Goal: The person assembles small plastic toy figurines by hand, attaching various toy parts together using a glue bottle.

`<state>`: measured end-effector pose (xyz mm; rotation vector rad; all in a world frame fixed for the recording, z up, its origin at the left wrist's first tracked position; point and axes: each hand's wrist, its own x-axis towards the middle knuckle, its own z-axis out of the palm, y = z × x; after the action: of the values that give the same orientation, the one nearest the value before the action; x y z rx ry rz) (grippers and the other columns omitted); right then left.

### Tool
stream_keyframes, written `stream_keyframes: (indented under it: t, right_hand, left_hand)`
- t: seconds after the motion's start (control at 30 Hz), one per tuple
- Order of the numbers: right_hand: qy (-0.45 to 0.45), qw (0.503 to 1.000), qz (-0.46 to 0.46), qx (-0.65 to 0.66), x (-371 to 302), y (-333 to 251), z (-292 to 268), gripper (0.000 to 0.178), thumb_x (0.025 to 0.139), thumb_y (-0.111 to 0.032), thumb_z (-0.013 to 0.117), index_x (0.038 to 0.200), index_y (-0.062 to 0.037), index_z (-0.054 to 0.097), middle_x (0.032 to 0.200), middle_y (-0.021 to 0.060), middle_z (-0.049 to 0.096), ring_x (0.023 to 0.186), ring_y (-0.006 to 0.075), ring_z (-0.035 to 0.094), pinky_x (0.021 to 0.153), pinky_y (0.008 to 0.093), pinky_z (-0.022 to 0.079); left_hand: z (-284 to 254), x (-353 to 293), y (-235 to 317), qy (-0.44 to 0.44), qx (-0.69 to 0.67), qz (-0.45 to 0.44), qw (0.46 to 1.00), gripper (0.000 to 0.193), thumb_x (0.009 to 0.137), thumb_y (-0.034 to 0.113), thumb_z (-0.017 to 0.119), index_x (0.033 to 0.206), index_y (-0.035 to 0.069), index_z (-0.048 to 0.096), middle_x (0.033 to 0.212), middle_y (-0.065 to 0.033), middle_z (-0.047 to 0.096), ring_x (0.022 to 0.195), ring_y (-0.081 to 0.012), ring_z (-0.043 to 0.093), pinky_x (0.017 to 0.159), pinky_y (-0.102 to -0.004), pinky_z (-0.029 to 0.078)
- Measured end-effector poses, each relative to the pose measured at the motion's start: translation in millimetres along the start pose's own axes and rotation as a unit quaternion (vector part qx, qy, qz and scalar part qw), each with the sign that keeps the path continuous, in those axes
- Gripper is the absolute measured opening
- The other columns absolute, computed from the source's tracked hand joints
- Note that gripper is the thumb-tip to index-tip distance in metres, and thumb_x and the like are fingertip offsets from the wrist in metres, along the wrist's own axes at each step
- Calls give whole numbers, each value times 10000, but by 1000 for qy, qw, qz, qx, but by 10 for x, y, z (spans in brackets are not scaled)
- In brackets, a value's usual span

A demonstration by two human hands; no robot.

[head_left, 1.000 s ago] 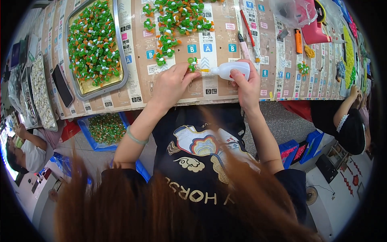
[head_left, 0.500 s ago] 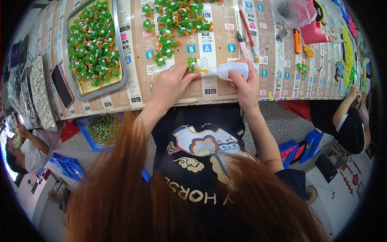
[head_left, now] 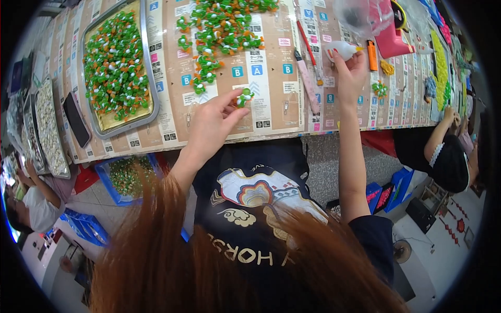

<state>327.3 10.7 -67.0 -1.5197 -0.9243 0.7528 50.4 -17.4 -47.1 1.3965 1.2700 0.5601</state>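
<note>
Head view, from the left: a metal tray (head_left: pixel 148 62) lies on the far left part of the cardboard-covered table (head_left: pixel 271 112), full of small green, orange and white pieces, with a dark phone (head_left: pixel 76 119) just beside its left edge. Below the table's near edge sits a blue bin (head_left: pixel 107 180) of similar pieces. Right of the tray, a loose pile of green pieces (head_left: pixel 219 31) spreads over the far middle of the table.

The left hand (head_left: pixel 211 125) hovers over the near middle of the table, thumb and forefinger pinched narrowly on one small green and white piece (head_left: pixel 243 97), held just above the cardboard.

Further right lie a pink-handled knife (head_left: pixel 308 83) and a red pencil (head_left: pixel 309 44), both pointing roughly near to far. The right hand (head_left: pixel 350 75) is raised over the table, fingers closed around a white glue bottle (head_left: pixel 342 50) whose long axis runs left to right, its orange tip pointing right, away from the pinched piece. That piece lies to the left of the bottle and nearer the person, well apart from it. An orange lighter (head_left: pixel 371 55) lies just right of the bottle, and another person's arm (head_left: pixel 441 141) rests at the far right.
</note>
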Motion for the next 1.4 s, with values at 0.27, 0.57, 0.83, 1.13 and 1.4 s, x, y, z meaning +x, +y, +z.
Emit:
stream_keyframes:
  t: [0.27,0.57,0.83,1.13,1.4]
  right_hand:
    - [-170,972,-101,-129,-774,-288,482,239,755,-43,526,984,10,478,903,92,511,812,158,498,694,236,395]
    - [-323,918,192,128,-1041,-210,818,251,802,-27,476,1049,16,465,899,62,538,814,100,524,736,209,427]
    - [-292,946,125,67,-1129,-152,911,185,784,-32,499,958,29,513,862,68,549,773,107,535,693,216,429]
    - [-265,963,40,-36,-1112,-135,944,190,703,-60,594,867,26,555,765,100,570,676,139,562,597,236,452]
    - [-260,962,-21,-79,-1076,-160,976,177,685,-25,589,854,25,577,782,117,578,699,182,579,603,254,465]
  left_hand:
    - [-84,-34,86,-32,84,77,993,325,715,104,592,1020,17,520,749,-124,579,612,-183,569,558,-271,450]
    - [-61,-45,-99,-24,-237,-78,968,241,760,79,554,980,-12,517,768,-64,582,686,-104,572,601,-202,462]
    - [-63,-21,-202,-8,-272,-103,957,186,789,100,525,937,-12,544,768,-48,580,668,-80,559,595,-181,454]
    - [-34,-3,-262,6,-250,-90,964,174,785,91,530,917,-16,568,745,-40,584,658,-66,547,581,-179,448]
    - [-12,8,-286,27,-221,-76,972,151,775,69,539,898,-6,585,723,-28,583,638,-59,535,570,-174,444]
